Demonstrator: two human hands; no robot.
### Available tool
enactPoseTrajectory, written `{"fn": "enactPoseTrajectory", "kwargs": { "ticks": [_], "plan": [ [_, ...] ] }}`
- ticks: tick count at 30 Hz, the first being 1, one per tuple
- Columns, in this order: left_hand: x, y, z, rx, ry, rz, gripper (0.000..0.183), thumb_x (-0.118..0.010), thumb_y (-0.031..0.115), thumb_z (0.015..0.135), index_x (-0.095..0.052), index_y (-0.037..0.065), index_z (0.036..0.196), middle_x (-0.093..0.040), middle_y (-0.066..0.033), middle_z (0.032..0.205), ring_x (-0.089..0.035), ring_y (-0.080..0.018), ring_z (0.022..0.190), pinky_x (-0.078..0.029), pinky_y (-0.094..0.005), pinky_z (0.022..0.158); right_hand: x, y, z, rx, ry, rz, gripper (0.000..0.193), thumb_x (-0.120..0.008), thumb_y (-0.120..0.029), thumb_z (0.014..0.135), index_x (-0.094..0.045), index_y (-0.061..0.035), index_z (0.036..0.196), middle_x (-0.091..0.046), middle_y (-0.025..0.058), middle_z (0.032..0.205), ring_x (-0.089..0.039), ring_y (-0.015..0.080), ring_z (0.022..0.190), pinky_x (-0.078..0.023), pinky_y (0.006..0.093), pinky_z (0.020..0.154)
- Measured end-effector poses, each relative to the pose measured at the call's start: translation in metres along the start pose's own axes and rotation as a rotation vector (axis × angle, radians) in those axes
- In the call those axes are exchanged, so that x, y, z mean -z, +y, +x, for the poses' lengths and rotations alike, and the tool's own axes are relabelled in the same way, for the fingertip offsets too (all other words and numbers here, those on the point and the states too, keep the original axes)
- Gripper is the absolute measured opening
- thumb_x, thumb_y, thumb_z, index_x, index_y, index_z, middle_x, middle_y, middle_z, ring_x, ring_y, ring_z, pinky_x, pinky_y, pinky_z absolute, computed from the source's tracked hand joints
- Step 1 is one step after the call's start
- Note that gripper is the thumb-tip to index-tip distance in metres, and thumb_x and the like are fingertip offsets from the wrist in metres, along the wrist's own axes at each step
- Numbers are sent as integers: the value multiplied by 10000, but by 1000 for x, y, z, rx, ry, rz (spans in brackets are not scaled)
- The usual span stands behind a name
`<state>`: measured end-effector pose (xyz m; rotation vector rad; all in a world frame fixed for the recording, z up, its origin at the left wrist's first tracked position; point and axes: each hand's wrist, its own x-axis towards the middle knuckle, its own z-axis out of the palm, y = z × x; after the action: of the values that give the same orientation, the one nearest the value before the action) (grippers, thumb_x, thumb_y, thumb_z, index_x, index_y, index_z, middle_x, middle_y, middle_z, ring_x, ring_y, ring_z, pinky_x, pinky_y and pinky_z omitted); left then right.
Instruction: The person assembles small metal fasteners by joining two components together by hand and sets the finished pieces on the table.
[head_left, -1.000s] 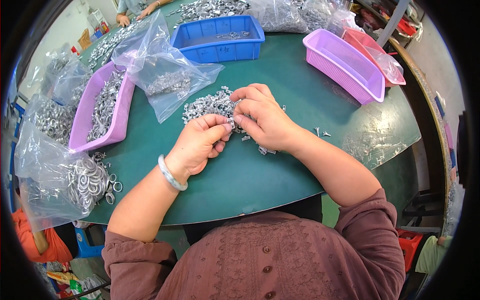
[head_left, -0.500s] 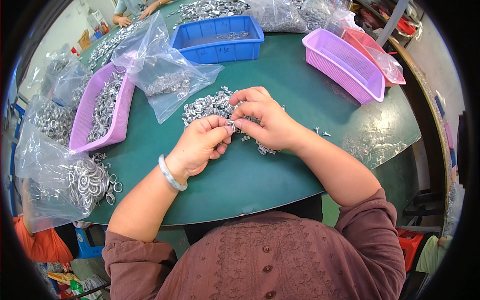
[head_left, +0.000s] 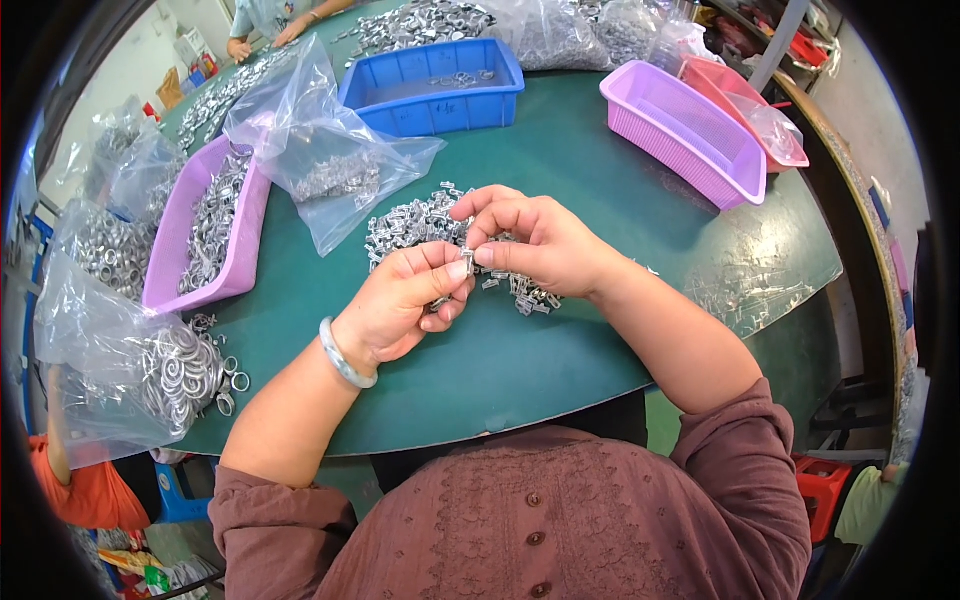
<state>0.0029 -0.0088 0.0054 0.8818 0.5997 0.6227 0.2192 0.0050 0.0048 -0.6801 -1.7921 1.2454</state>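
Between thumb and forefinger, my left hand (head_left: 400, 300) pinches a small silver metal clasp piece (head_left: 467, 262) with a slotted rectangular shape. More metal shows inside its curled fingers, too hidden to count. My right hand (head_left: 545, 240) comes in from the other side, thumb and forefinger closed on or against the same piece; whether it holds a separate part I cannot make out. Behind and under both hands lies a pile of similar small silver pieces (head_left: 412, 228). Several of them (head_left: 530, 295) are scattered below the right hand on the green tabletop (head_left: 500, 370).
Left stands a pink-purple basket (head_left: 240, 250) of metal parts, beside plastic bags and silver rings (head_left: 185, 375). A clear bag (head_left: 345, 205) of small parts lies behind the pile. Farther back are a blue bin (head_left: 435, 120), purple basket (head_left: 690, 155) and another person's hands (head_left: 290, 30).
My hands have shifted slightly toward me and to the right, still together at the fingertips. The pinched piece now stands more upright. The whole view has moved a little.
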Motion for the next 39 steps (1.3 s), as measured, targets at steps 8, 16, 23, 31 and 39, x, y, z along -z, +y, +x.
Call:
{"fn": "enactPoseTrajectory", "kwargs": {
  "ticks": [8,16,23,31,39],
  "plan": [
    [-1,1,2,6,15,131,82,-582,154,952,-585,73,963,-553,-5,804,-464,-61,615,-335,-169,475,5,-2,-1,92,-37,-263,122,-677,-89,826,-660,-45,938,-552,114,1222,-483,216,1177,-386,384,995],
    [-1,0,-1,31,-32,167,87,-596,164,948,-587,77,945,-540,2,803,-451,-58,619,-324,-171,474,7,0,2,118,-156,-249,76,-646,-112,831,-600,-55,854,-554,112,1199,-503,227,1129,-392,378,967],
    [-1,1,-1,20,-93,192,96,-602,172,945,-587,77,946,-530,7,800,-449,-52,634,-328,-170,477,10,-3,3,84,-278,-147,80,-637,-96,821,-585,-56,868,-572,131,1141,-531,263,1072,-418,377,923],
    [-2,2,-2,75,-54,300,95,-599,165,944,-588,71,935,-520,13,776,-439,-57,597,-309,-175,474,12,-1,3,236,-314,-325,137,-665,-110,824,-552,-58,880,-562,125,1131,-526,261,1072,-413,382,930],
    [-3,2,-2,37,-47,309,100,-605,159,938,-589,61,923,-519,6,767,-439,-58,586,-300,-178,466,9,-8,2,55,-364,-157,130,-644,-86,824,-520,-62,854,-564,127,1118,-499,285,1085,-375,399,972]
  ]
}}
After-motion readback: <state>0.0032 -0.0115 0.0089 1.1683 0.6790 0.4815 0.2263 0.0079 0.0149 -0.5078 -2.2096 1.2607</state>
